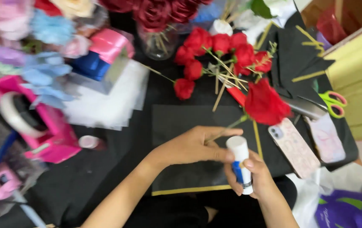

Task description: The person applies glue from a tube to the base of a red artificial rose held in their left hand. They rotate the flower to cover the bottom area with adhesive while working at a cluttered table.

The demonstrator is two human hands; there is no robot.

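The right hand [255, 175] is closed around a white glue stick [241, 162] with a blue label, holding it upright near the front edge of the worktop [117, 169], thumb pressed against its side. The left hand [193, 145] comes in from the left and meets it: its fingertips touch the top of the glue stick, and between its fingers it pinches the thin stem of a red fabric rose [266, 103]. The rose's head sits farther away and to the right of both hands, above a black sheet with a yellow edge [181, 126] that lies flat on the dark worktop under the hands.

Just right of the hands lies a phone in a patterned case [295, 147], face down, and beside it a pale translucent pouch [326, 137]. Farther right are scissors with pink and green handles [335, 103]. Beyond the held rose, a loose bunch of small red roses on pale sticks [223, 52] is spread across the far middle of the worktop, close to a clear glass vase [158, 42] holding darker red roses.

On the left stands a pink tape dispenser [41, 122] (its roll of tape blurred), with a stack of white tissue sheets [109, 99] just beyond it and a roll of pink ribbon [111, 44] farther off. Pale blue and pink paper flowers [41, 71] crowd the far left corner. A purple bag [349, 209] shows at the near right.
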